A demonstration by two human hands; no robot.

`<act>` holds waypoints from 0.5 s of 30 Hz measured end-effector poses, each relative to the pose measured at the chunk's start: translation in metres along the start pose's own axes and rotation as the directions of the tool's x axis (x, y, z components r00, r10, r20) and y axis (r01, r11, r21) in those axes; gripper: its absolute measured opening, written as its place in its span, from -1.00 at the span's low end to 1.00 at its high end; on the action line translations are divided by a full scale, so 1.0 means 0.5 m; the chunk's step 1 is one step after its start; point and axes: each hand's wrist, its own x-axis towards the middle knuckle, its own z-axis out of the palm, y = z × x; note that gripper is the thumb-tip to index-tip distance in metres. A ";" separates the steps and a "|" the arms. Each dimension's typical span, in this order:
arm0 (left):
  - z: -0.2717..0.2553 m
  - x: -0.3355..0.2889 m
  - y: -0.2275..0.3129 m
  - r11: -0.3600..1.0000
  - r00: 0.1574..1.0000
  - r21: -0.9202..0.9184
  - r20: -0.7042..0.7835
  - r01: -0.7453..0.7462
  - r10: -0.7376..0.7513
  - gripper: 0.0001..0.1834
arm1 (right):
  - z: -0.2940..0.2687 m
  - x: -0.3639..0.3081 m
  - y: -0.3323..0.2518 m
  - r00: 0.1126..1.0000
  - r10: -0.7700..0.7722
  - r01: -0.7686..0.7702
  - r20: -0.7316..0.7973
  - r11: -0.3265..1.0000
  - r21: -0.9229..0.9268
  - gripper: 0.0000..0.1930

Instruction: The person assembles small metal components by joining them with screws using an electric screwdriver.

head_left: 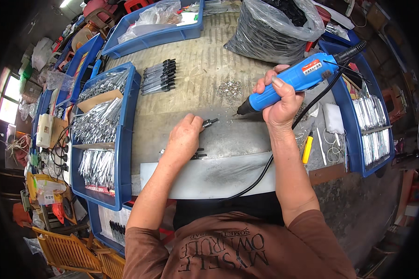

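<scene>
My right hand [284, 95] is wrapped round a blue electric screwdriver [291, 81]. The tool tilts down to the left, its black nose and bit close over the worktop beside a pile of small screws [230, 91]. My left hand [185, 134] is closed, back upward, on a slim metal piece with a dark end [210, 122] that pokes out by the fingertips. Most of that piece is hidden under the hand. Partly behind the left wrist lies another dark-tipped piece [199, 154]. Farther off, several similar metal pieces [159, 76] lie in a neat row.
Blue bins of silver metal strips stand left [134, 93] and right [390, 160]. A clear bag of black parts [272, 35] sits at the back. On the right lie a yellow-handled screwdriver [307, 149] and a white box [333, 118]. The tool's black cable [260, 176] crosses the near metal plate [219, 179].
</scene>
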 end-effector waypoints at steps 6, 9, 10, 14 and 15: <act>0.004 -0.006 -0.002 0.997 0.996 -0.020 0.023 -0.081 0.081 -0.88 | -0.001 -0.001 0.000 1.000 0.006 -0.006 -0.006 1.000 0.006 -0.65; 0.001 -0.005 -0.011 0.994 0.994 0.026 -0.027 -0.109 0.109 -0.88 | 0.001 -0.002 -0.001 1.000 0.002 -0.002 0.004 1.000 0.002 -0.65; 0.002 -0.005 -0.014 0.994 0.994 0.019 -0.023 -0.106 0.106 -0.88 | 0.002 -0.003 -0.001 1.000 0.004 -0.004 0.001 1.000 -0.003 -0.65; 0.005 -0.007 -0.021 0.990 0.993 -0.109 -0.086 -0.089 0.080 -0.86 | 0.002 -0.001 0.000 0.999 0.008 -0.004 -0.034 0.994 0.108 -0.67; 0.006 -0.008 -0.023 0.990 0.993 -0.109 -0.086 -0.087 0.078 -0.86 | 0.002 -0.001 0.001 0.999 0.010 -0.006 -0.033 0.994 0.108 -0.67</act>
